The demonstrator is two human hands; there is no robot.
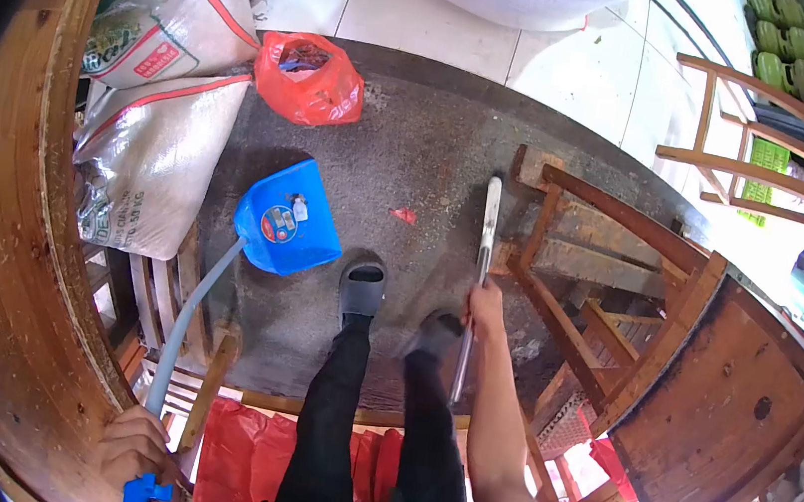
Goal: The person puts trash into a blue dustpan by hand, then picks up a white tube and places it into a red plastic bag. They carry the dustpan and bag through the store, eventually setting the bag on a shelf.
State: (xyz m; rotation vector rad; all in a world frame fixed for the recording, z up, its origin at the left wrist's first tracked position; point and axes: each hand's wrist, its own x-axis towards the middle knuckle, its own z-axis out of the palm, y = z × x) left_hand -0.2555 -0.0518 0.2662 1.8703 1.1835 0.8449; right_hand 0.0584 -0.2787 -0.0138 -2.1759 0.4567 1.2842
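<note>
On the head camera I see the left hand [131,454] at the near left, fingers curled tight around the blue grip on the grey handle of the blue dustpan [288,217], whose pan rests on the grey floor just left of a grey slipper [362,291]. The right hand [485,311] is wrapped in a fist around a pale stick [488,231] that runs away beside a wooden stool frame [613,247]. A small red scrap [403,215] lies between pan and stick, with a red plastic bag [308,79] farther off and stacked sacks [147,160] at the left.
</note>
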